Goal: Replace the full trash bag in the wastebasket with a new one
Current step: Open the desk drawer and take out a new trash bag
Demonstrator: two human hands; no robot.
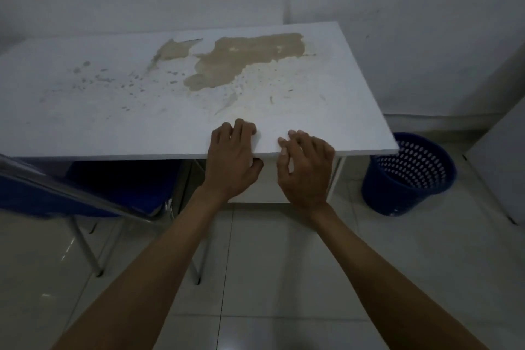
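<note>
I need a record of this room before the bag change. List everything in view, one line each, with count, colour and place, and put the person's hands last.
White rectangular table top: one, white with tan patches where the surface has peeled, centre of view against the wall.
Blue perforated plastic wastebasket: one, dark blue, on the floor at the table's right end; no bag shows in it.
Blue-seated chair with metal frame: one, blue and chrome, tucked under the table's left part.
White cabinet side: one, white, far right edge.
Tiled floor: pale tiles, lower half.
Left hand: one, fingers curled over the table's near edge.
Right hand: one, beside it, fingertips on the same edge.
</note>
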